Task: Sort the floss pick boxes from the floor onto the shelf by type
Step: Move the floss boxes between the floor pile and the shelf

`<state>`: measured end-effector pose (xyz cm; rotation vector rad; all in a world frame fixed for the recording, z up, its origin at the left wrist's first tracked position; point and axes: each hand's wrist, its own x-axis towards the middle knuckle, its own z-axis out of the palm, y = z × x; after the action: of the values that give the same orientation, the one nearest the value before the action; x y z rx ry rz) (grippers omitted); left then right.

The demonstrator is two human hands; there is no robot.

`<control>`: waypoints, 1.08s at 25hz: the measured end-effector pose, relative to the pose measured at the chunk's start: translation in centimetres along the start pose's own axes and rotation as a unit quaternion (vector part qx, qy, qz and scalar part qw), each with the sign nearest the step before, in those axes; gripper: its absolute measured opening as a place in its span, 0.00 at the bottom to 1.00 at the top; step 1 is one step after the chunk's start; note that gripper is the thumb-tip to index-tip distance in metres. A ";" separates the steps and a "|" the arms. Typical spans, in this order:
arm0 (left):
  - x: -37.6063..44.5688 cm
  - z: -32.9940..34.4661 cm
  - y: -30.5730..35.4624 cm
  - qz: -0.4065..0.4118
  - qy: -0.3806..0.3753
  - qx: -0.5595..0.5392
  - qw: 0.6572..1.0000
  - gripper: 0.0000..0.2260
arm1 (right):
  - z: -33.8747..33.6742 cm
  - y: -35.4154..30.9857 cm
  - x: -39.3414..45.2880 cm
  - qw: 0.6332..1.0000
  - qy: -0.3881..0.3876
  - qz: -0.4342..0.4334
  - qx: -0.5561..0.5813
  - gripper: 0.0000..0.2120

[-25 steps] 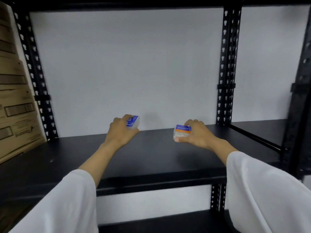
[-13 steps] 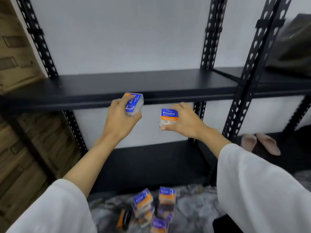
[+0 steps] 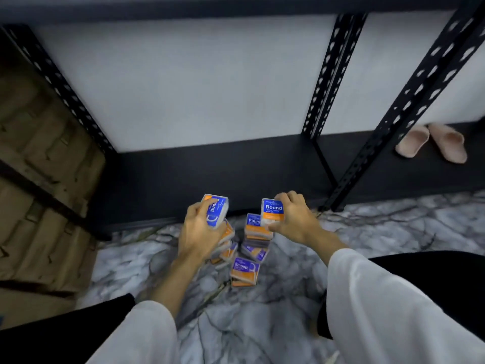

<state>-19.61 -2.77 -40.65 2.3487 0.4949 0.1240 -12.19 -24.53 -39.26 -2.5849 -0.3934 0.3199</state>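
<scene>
Pick-up step, I'd say: left hand (image 3: 202,232) grips a Round box (image 3: 215,210) and right hand (image 3: 295,219) pinches another Round box (image 3: 273,212), both mid-frame above the floor pile (image 3: 245,254); next: lift both to shelf (image 3: 236,166) w/ matching type.

The left hand (image 3: 202,232) hides part of the floor boxes (image 3: 245,248); their labels are mostly blurred. Frame edges crop the cardboard (image 3: 39,179).

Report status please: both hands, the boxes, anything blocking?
Left hand grips one Round box. Right hand grips another Round box. Both over floor pile, shelf bare. Nothing blocking.
</scene>
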 end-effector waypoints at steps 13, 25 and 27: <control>1.6 5.5 -6.9 0.009 -0.033 0.070 0.997 0.31 | 8.3 2.4 6.1 0.997 -0.060 0.001 -0.041 0.35; 2.1 5.5 -7.2 0.018 -0.031 0.090 0.995 0.32 | 8.6 2.5 6.4 0.995 -0.094 0.004 -0.041 0.37; 2.1 5.2 -7.2 0.021 -0.028 0.077 0.996 0.31 | 8.2 2.4 6.0 0.995 -0.089 0.002 -0.033 0.37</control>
<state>-18.70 -0.53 -49.45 2.5070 0.4425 0.0397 -8.49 -20.88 -48.28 -2.6304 -0.4700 0.5506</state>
